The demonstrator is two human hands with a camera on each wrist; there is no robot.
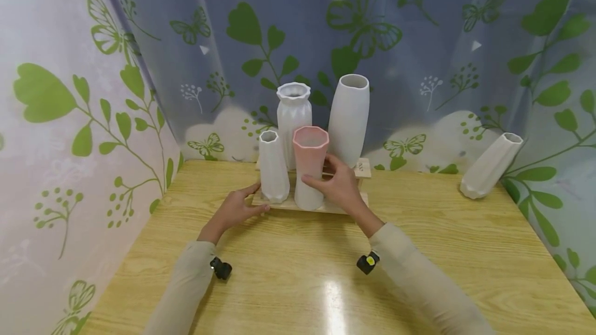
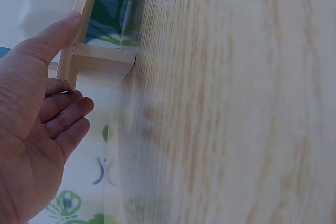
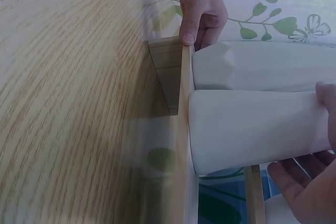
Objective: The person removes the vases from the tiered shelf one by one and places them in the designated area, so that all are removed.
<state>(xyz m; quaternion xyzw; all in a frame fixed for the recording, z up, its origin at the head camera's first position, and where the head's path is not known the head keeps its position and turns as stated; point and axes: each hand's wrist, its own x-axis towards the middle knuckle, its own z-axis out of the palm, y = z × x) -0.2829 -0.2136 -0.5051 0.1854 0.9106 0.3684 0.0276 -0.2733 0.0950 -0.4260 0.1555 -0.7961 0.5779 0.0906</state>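
Note:
A pink-and-white vase (image 1: 311, 159) stands upright on the lower front step of a two-step wooden stand (image 1: 335, 207). My right hand (image 1: 342, 185) grips it from the right, thumb across the front and fingers behind; in the right wrist view the vase (image 3: 257, 129) has its base on the shelf. At the stand's left end, my left hand (image 1: 234, 207) pinches the shelf, with the thumb on its front edge in the left wrist view. A slim white faceted vase (image 1: 273, 172) stands just left of the pink one.
On the rear step are a white vase with a ruffled neck (image 1: 293, 112) and a tall smooth white vase (image 1: 350, 118). Another white vase (image 1: 490, 167) leans far right against the patterned curtain (image 1: 554, 169). The wooden table (image 1: 279, 283) reaches forward of the stand.

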